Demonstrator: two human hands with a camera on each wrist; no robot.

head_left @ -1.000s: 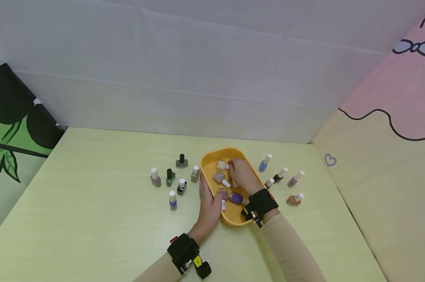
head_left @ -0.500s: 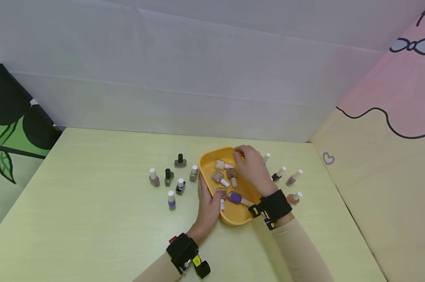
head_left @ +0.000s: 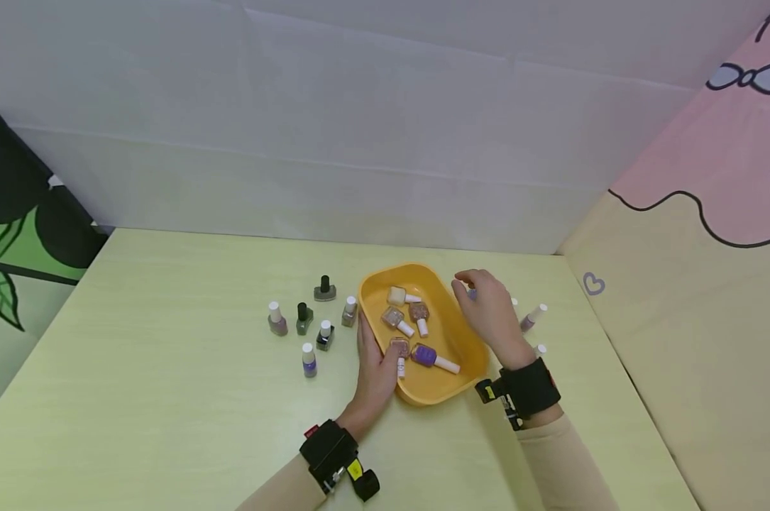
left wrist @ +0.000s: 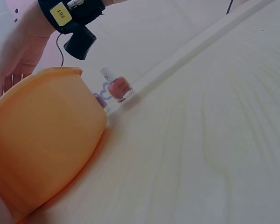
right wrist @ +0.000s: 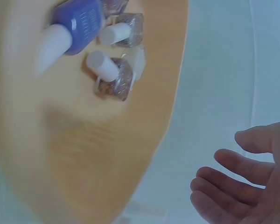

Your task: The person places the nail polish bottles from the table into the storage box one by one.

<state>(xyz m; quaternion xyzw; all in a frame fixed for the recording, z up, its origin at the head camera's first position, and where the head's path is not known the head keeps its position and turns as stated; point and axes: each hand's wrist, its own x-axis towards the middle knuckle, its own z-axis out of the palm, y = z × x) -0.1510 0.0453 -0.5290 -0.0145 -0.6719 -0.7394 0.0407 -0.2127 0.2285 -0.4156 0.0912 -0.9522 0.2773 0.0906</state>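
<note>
A yellow plastic tray [head_left: 456, 337] is gripped at its left rim by my left hand [head_left: 377, 372], thumb over the edge. Inside lie several nail polish bottles: a purple one [head_left: 424, 355], a cream one [head_left: 396, 296], a clear glittery one [head_left: 394, 317], a brown glittery one [head_left: 419, 311] and a pinkish one [head_left: 399, 347] beside the thumb. My right hand [head_left: 492, 312] hovers past the tray's right rim, partly hiding a blue bottle. In the right wrist view its fingers [right wrist: 228, 184] are loosely bent and hold nothing.
Left of the tray, several bottles stand on the table [head_left: 167, 369], among them a black-capped one [head_left: 324, 289] and a blue-purple one [head_left: 309, 362]. On the right, a mauve bottle [head_left: 531, 319] shows beyond the right hand; a reddish one [left wrist: 120, 88] appears in the left wrist view.
My right hand has let go of the brown glittery bottle inside the tray, lifted out and moved right, over the rim. The left hand stays on the tray.
</note>
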